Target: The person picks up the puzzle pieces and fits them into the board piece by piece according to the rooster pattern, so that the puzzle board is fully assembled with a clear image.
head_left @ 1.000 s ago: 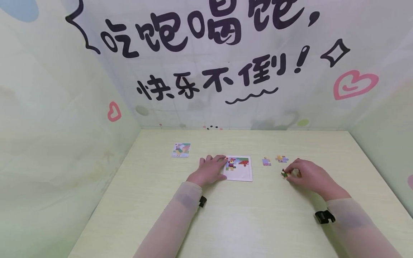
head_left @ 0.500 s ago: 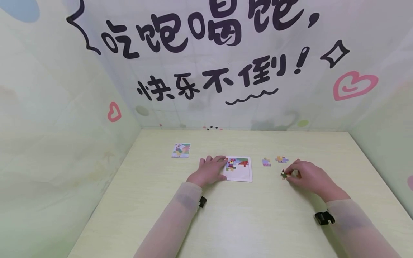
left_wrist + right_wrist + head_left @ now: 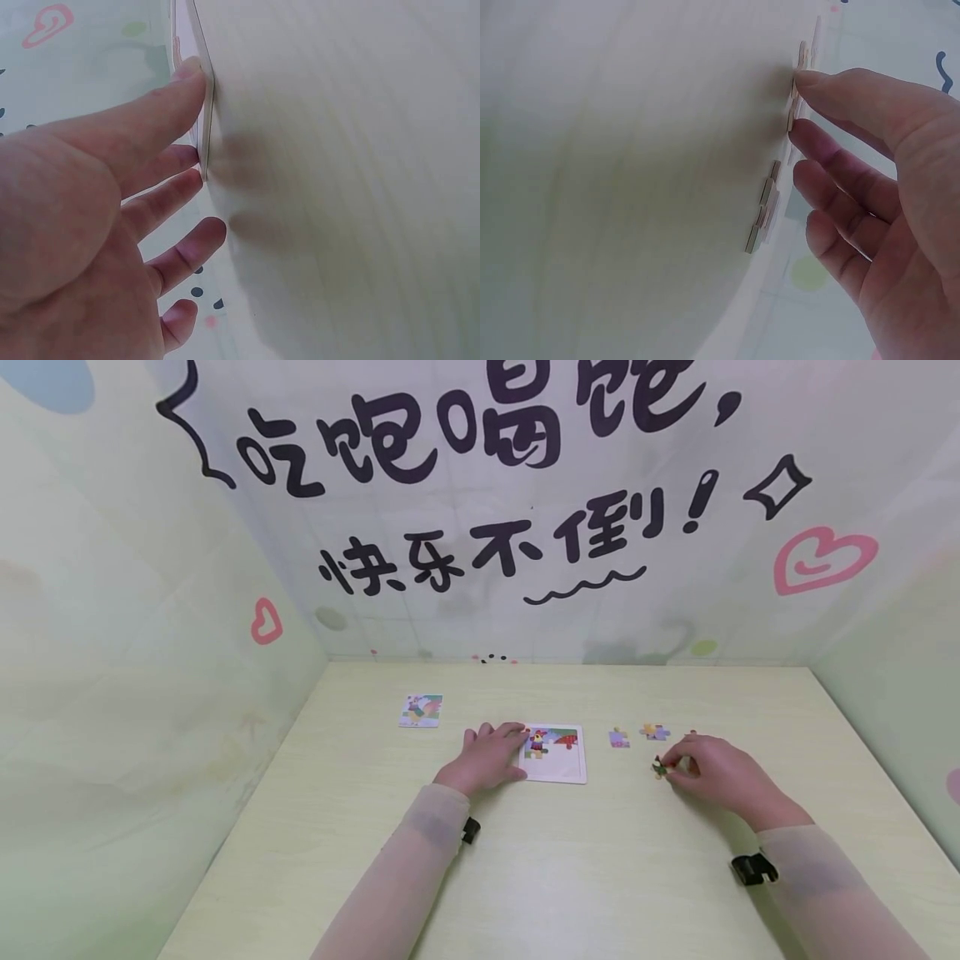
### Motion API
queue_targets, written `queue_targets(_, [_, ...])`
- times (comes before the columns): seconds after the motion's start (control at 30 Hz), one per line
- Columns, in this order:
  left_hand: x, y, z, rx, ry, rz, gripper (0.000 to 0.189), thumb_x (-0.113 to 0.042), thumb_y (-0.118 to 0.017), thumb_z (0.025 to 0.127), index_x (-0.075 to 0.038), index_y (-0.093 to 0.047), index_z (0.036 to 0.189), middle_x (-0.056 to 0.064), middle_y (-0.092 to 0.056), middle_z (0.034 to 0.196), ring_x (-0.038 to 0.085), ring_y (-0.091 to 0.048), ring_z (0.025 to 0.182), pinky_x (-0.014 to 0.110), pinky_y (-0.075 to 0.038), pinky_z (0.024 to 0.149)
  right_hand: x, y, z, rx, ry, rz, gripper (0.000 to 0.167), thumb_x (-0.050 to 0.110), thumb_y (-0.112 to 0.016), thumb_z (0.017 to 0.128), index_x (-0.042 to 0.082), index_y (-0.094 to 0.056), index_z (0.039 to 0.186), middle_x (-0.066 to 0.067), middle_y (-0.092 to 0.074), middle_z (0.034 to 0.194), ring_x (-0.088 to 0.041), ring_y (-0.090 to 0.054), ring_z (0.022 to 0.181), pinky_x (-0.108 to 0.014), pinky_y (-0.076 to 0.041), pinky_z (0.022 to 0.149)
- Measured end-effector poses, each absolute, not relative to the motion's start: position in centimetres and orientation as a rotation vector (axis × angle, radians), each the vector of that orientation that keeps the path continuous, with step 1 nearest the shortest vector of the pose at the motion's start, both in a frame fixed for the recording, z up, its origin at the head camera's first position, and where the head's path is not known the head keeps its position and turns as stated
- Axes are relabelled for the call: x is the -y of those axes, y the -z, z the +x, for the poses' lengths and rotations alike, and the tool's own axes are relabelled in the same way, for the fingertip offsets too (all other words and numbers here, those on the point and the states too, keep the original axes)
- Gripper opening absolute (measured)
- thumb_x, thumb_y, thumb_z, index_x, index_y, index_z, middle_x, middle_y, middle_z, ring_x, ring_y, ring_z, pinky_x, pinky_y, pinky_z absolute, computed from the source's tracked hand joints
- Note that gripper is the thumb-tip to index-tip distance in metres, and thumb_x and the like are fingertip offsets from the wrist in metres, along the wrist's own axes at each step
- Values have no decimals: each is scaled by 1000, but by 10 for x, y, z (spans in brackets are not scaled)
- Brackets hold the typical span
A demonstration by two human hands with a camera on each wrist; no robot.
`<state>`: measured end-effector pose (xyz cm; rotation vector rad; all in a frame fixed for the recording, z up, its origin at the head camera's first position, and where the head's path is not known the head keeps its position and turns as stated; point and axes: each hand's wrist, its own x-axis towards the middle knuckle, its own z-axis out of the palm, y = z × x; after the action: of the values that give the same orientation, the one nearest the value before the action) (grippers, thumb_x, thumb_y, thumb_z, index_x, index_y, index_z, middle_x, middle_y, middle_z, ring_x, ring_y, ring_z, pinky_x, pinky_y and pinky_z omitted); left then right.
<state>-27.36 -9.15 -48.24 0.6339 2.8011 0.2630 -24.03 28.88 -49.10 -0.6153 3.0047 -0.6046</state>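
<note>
Left hand [image 3: 483, 760] splayed, right hand [image 3: 718, 770] pinching puzzle piece [image 3: 660, 767]

Pale sleeves [image 3: 397, 877] — perhaps sheer — black wrist pieces [image 3: 753, 869].

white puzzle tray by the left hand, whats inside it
Puzzle pieces lie along the far side of the tray and part of its left; elsewhere it shows bare white. What the left hand covers at the left edge cannot be seen.
</note>
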Motion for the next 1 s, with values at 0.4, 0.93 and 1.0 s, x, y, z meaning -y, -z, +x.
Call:
queue_targets(0.4, [91,483,-274,-2805,-265,625,74,-46,-71,95,-25,-41,160,-7,-32,169,23,-41,133,45,-30,104,-289,493,-241,-3067,539,-675,16,12,-81,83,19,-80,97,10,-74,92,-9,-52,74,-31,-46,70])
queue_targets(0.93, [93,486,-276,-2795,-260,637,75,-47,-69,96,-26,-39,161,-7,-30,170,21,-40,132,42,-29,102,-287,490,-239,-3100,506,-717,15,13,-82,81,21,-80,93,10,-74,89,-8,-56,76,-35,-50,71])
queue_targets(1.0, [93,486,-277,-2794,-266,636,74,-46,-69,96,-26,-39,161,-7,-30,170,21,-40,131,42,-29,101,-287,490,-239,-3083,531,-700,15,12,-82,82,21,-80,93,10,-73,89,-9,-56,77,-35,-50,72])
